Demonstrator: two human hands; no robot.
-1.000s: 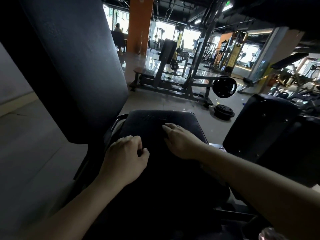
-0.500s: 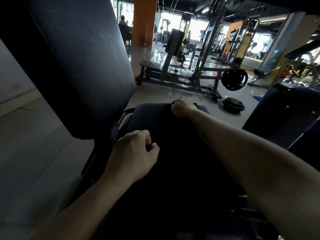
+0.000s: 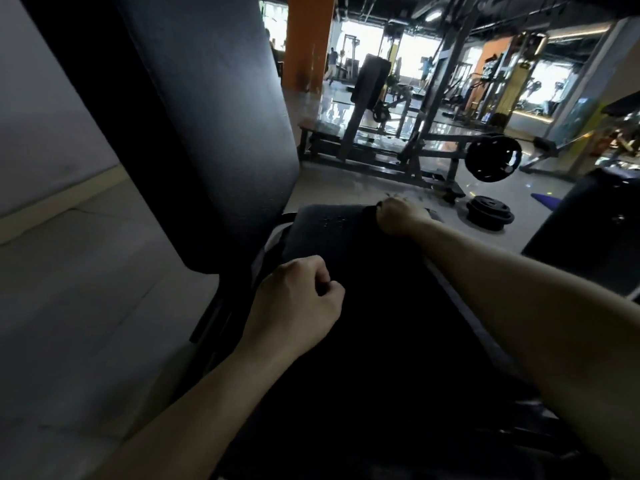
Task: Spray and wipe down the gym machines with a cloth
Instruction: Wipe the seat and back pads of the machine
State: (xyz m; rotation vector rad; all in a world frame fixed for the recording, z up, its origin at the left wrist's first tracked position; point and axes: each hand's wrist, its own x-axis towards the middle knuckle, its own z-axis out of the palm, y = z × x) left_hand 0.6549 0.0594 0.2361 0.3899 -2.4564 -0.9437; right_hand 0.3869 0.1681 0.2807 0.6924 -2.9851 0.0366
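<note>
A black seat pad of a gym machine lies in front of me, under its tall black backrest pad. A dark cloth is spread over the seat and is hard to tell apart from it. My left hand rests on the near part of the cloth, with curled fingers and thumb pinching it. At the seat's far edge, my right hand has its fingers curled round the cloth's far end. No spray bottle is in view.
Another black pad stands close on the right. Beyond the seat are stacked weight plates on the floor, a plate-loaded machine and an orange pillar. A pale wall and floor run along the left.
My right hand slid from the middle of the seat to its far edge and curled over it. My left hand stayed in place, still curled.
</note>
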